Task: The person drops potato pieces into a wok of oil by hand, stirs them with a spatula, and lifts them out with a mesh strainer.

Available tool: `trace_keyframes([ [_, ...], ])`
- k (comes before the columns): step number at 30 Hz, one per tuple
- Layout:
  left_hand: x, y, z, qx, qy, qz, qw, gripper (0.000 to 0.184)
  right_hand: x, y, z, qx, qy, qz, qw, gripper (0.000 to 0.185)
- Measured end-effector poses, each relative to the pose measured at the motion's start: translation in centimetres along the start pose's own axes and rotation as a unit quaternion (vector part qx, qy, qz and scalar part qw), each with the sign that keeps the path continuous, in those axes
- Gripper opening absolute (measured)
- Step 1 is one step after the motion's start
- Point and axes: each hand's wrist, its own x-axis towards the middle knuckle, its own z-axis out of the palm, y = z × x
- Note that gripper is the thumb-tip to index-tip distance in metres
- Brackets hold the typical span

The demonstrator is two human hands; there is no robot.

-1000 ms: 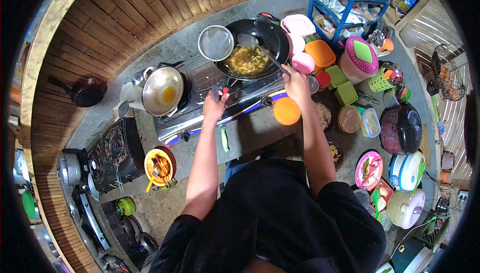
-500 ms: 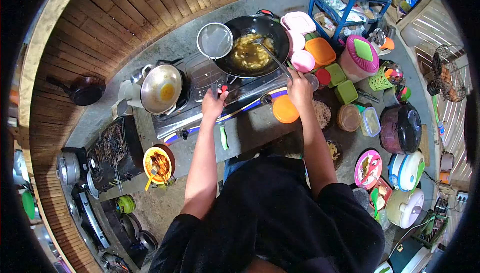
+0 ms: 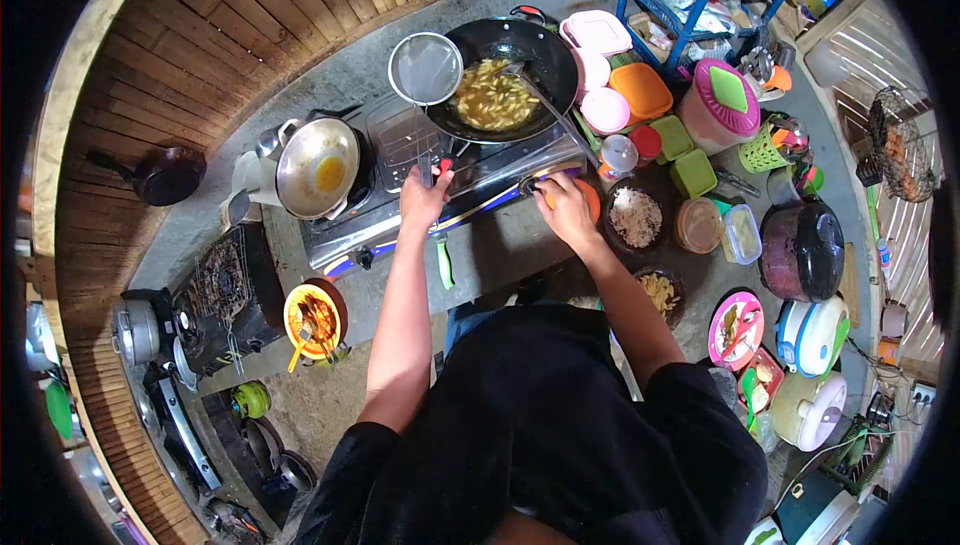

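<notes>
Holding the strainer (image 3: 425,69), steady your left hand (image 3: 422,203). Your right hand (image 3: 570,213) curls at the knob (image 3: 527,186), grip unclear; turn gently.

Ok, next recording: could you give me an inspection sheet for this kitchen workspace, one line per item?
Surface: grey counter, partly bare in front of the stove.
Job's things: wok with pale pieces in liquid; spatula resting in it, handle over the rim; strainer at its left side.
Clutter: lidded orange box, green box and other containers crowd the wok's right.
Fingers: left hand closed around the strainer's handle; right hand at the stove's right knob, grip unclear.
Cables: white cable at lower right, away from the stove.
Surroundings: slatted wooden wall, blue rack.
</notes>
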Motion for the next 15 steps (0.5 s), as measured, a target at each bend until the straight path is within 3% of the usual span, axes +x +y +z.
trace_keyframes([
  [4,0.2,-0.2,0.0,-0.019,0.002,0.002,1.0,0.034,-1.1,3.7,3.7,-0.073,-0.123,0.129,0.981,0.023],
  [15,0.5,-0.4,0.8,-0.01,0.024,0.008,1.0,0.031,-1.0,5.2,6.4,-0.072,-0.155,0.142,0.975,0.018],
])
